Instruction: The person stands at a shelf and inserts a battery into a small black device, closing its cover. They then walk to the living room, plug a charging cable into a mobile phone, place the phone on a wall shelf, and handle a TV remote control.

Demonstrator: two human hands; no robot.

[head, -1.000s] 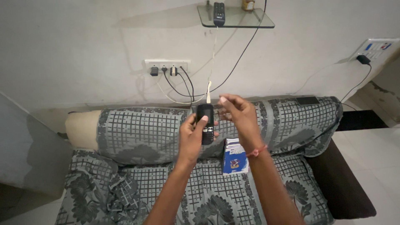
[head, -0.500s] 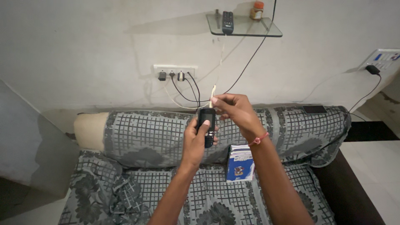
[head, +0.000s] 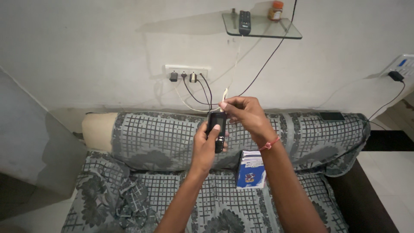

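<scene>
Head view: left hand (head: 206,144) wraps around a small black keypad phone (head: 217,129) held upright above the sofa (head: 151,138) — thumb resting on its face. Right hand (head: 245,115) pinches the end of a white charging cable (head: 224,95) at the phone's top edge — fingers closed on it; a blue-and-white box (head: 251,170) stands on the seat just below.

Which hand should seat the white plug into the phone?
Right, likely. The right hand already pinches the white plug just above the phone's top end, while the left hand is wrapped round the phone, steadying it.
</scene>
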